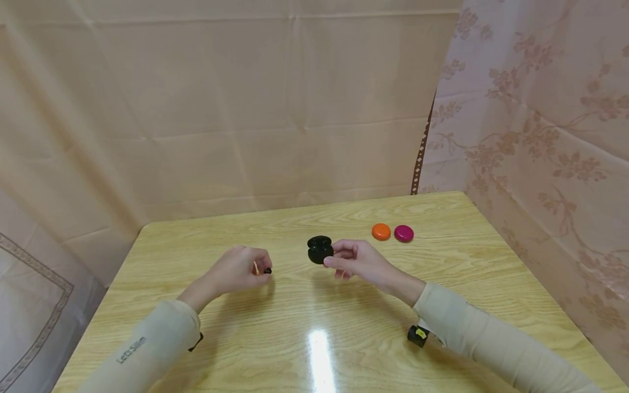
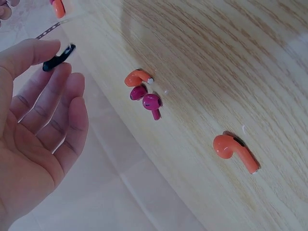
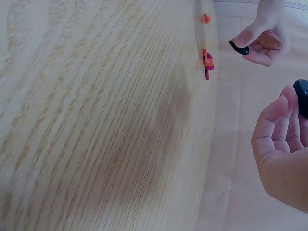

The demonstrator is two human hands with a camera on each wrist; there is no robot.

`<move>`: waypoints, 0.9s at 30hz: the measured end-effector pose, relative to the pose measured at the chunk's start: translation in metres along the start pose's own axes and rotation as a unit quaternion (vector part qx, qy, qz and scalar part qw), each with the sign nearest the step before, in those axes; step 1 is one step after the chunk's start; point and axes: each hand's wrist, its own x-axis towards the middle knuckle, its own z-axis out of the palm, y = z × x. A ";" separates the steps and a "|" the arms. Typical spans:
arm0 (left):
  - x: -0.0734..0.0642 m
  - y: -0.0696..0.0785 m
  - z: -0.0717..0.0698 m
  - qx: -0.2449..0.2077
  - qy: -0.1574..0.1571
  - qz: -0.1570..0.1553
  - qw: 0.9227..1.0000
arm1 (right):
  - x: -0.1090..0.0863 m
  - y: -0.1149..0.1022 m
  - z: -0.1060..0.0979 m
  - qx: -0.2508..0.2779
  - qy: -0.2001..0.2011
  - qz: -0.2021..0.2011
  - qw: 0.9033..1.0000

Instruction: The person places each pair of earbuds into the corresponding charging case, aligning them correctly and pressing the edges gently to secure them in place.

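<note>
My left hand [image 1: 236, 270] pinches a black earbud [image 2: 57, 58] between thumb and fingertips, held above the tabletop. Over the table's middle, my right hand [image 1: 363, 263] grips a black earbud case [image 1: 320, 252] by its right side; its lid is up. The right wrist view catches only that case's edge, and I cannot tell what is inside. In the left wrist view, two magenta earbuds [image 2: 152, 101] lie close to an orange earbud [image 2: 132, 79]. A second orange earbud [image 2: 236, 150] is farther off on the wood.
An orange round case [image 1: 381, 231] and a magenta round case [image 1: 404, 233] sit side by side at the back right of the wooden table [image 1: 275, 349]. A beige curtain [image 1: 221, 109] hangs behind it, a floral one [image 1: 550, 131] at the right.
</note>
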 end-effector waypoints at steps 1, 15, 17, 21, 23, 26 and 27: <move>0.000 0.000 0.000 -0.002 -0.001 -0.001 1.000 | 0.000 0.000 0.000 0.000 -0.001 0.000 1.000; 0.001 0.002 -0.001 -0.002 -0.007 -0.005 1.000 | -0.001 -0.002 0.002 0.005 0.003 0.004 1.000; 0.001 0.002 -0.001 -0.002 -0.006 -0.002 1.000 | -0.001 -0.002 0.001 0.004 0.003 0.005 1.000; 0.002 0.002 0.000 -0.003 -0.004 -0.001 1.000 | -0.002 -0.003 0.001 0.003 0.005 0.007 1.000; 0.001 0.002 0.000 -0.003 -0.003 0.000 1.000 | -0.003 -0.003 0.000 0.003 0.007 0.007 1.000; -0.001 0.003 -0.001 -0.001 -0.004 -0.003 1.000 | -0.003 -0.003 -0.001 0.000 0.006 0.007 1.000; -0.002 0.003 -0.002 0.002 -0.004 -0.003 1.000 | -0.002 -0.003 -0.001 -0.002 0.006 0.006 1.000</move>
